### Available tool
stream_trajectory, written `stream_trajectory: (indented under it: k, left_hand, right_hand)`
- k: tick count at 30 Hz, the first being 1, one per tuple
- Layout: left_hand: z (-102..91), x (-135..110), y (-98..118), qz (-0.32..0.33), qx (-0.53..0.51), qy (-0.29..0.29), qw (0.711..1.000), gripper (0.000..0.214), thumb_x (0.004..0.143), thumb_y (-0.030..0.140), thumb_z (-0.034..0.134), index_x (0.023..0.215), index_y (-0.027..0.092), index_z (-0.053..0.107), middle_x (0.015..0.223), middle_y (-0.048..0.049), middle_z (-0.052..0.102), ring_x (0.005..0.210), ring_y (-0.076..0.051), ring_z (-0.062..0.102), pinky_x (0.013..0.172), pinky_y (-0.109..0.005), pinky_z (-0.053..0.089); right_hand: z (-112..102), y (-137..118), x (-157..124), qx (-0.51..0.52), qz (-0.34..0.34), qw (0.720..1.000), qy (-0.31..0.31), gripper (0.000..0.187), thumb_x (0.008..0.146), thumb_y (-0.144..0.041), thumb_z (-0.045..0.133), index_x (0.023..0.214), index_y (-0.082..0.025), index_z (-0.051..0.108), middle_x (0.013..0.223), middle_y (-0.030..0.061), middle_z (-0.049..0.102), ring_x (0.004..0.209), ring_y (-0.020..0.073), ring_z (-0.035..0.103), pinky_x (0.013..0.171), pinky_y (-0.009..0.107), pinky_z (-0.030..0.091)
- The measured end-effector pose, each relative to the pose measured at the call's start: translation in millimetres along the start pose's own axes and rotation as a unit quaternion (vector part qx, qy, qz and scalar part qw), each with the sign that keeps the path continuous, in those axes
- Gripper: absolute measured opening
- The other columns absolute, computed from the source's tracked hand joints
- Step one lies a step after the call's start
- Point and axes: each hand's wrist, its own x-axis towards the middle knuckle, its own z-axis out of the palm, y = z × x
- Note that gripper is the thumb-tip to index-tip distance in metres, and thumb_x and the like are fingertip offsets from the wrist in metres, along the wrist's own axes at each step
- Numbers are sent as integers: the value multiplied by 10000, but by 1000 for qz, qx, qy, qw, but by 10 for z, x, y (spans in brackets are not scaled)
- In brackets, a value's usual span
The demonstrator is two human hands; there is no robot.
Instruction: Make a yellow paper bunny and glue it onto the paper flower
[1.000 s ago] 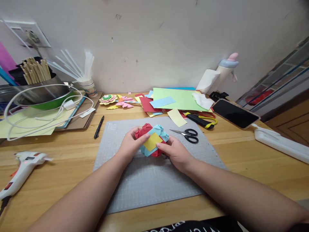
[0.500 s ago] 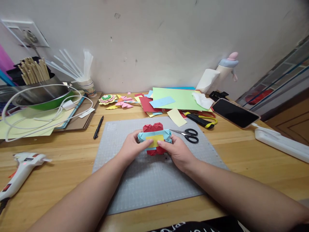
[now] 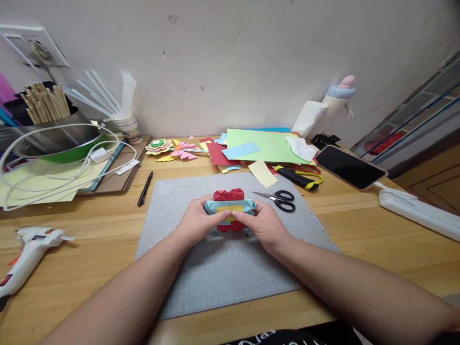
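Both hands hold a folded paper piece (image 3: 230, 203) of red and light blue paper with a yellow strip across its middle, just above the grey cutting mat (image 3: 223, 268). My left hand (image 3: 197, 224) grips its left side, thumb pressing on the yellow strip. My right hand (image 3: 264, 226) grips the right side, thumb meeting the left one at the centre. The lower red part is partly hidden behind my fingers.
Black scissors (image 3: 278, 200) lie on the mat just right of my hands. A black pen (image 3: 144, 188), a glue gun (image 3: 25, 251), a phone (image 3: 350, 167), a yellow-black cutter (image 3: 300, 178) and coloured paper sheets (image 3: 266, 146) sit around the wooden desk. Paper flowers (image 3: 172, 148) lie at the back.
The paper piece was turned from a tilted, face-up position to level, edge toward me. My thumbs have closed in over the yellow strip, which shows narrower now.
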Motion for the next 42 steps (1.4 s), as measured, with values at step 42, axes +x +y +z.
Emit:
stream_trajectory:
  k: [42]
  left_hand:
    - [-34,6,-84,219,303,128,919,237,881,273,587,1093,307,688,1161,-42,643,1134,-248,506,1000,-455,284]
  right_hand:
    - [54,-68,-4,228,-11,971,-75,297,879,-465,598,1062,-242,672,1110,48,684,1064,224,596,923,365,465]
